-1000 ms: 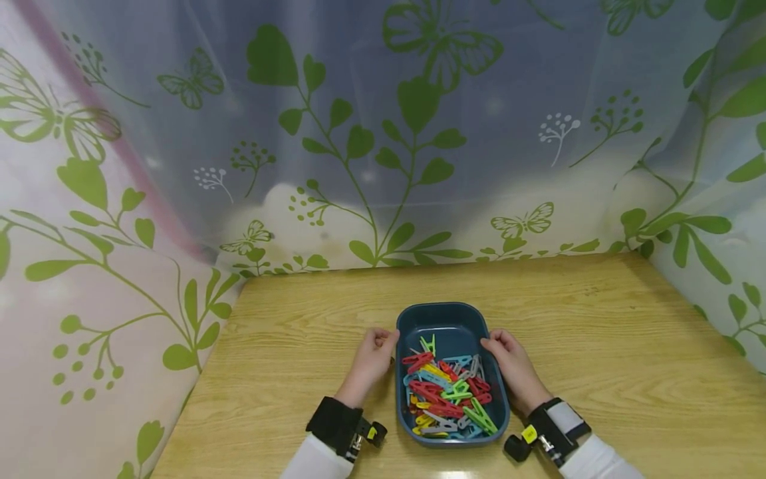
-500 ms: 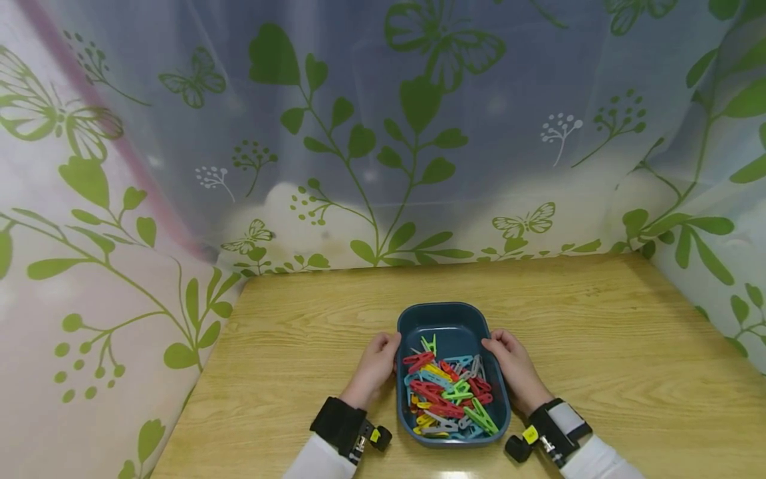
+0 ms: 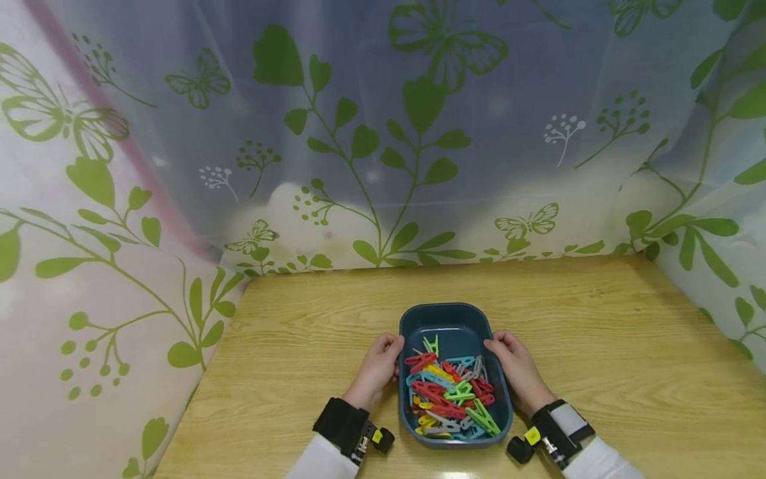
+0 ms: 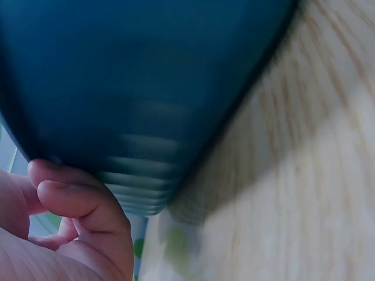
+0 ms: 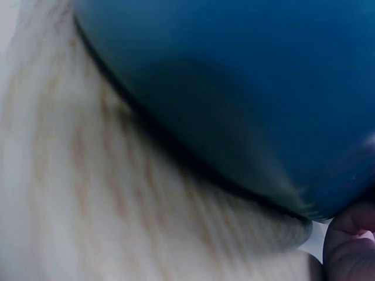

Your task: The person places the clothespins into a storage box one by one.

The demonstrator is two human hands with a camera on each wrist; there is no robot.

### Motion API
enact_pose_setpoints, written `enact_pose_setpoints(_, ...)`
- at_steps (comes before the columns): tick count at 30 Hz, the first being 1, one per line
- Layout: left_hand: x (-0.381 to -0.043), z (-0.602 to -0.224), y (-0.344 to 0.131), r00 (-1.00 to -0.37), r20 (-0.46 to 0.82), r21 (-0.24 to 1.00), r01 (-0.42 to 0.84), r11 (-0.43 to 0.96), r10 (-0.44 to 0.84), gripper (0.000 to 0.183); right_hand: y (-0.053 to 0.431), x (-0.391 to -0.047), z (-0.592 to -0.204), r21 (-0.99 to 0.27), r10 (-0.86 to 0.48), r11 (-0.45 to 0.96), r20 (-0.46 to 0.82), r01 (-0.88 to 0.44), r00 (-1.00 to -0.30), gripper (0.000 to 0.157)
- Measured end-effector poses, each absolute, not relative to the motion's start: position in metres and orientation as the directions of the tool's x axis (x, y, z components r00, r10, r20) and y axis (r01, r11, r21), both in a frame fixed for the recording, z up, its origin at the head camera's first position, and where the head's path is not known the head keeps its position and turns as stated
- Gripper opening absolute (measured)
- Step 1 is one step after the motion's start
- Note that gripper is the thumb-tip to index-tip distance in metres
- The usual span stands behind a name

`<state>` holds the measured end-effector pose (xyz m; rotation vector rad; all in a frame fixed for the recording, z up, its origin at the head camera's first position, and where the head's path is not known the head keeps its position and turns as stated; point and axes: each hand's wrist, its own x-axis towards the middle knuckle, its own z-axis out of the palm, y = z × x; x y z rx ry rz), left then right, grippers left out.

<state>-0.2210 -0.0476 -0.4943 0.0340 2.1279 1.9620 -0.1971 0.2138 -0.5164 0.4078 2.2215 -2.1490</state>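
Observation:
A dark blue rectangular tub (image 3: 456, 447) with rounded corners sits on the wooden table, holding a heap of clothespins (image 3: 449, 392) in red, green, yellow, blue and grey. On its left side my left hand (image 3: 378, 366) pinches the rim between thumb and curled fingers; the left wrist view shows those fingers (image 4: 88, 205) against the outer wall. Across from it, my right hand (image 3: 516, 366) grips the right rim, thumb on top. In the right wrist view the tub's wall (image 5: 246, 105) fills much of the picture, with a bit of the hand at the lower right corner.
The wood-grain table (image 3: 311, 313) extends to both sides of the tub and behind it. A patterned curtain (image 3: 335, 146) with green leaves and butterflies hangs along the back and sides. Both wrists wear black straps with small cameras.
My left hand has closed in from loosely touching the tub's left rim to gripping it. The tub, the clothespins and my right hand look nearly unmoved; the whole view shifts slightly.

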Motion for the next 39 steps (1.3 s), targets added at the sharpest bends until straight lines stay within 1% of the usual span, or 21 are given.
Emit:
enact_pose_setpoints(14, -0.2209, -0.4983, -0.0472, -0.966, -0.150, 0.988, -0.138, 0.072, 0.210, 0.023, 0.2152, -0.1953, -0.5158, -0.979, 0.174, 0.027, -0.193, 0.201, -0.966, 0.020)
enact_pose_setpoints(29, -0.2215, -0.4987, -0.0478, -0.968, -0.142, 0.989, -0.129, 0.074, 0.205, 0.023, 0.2140, -0.1950, -0.5148, -0.978, 0.171, 0.024, -0.201, 0.208, -0.965, 0.020)
enact_pose_setpoints(39, -0.2225, -0.4975, -0.0467, -0.979, -0.101, 0.986, -0.074, 0.153, 0.178, 0.023, 0.2128, -0.1949, -0.5127, -0.974, 0.166, 0.039, -0.213, 0.222, -0.963, 0.022)
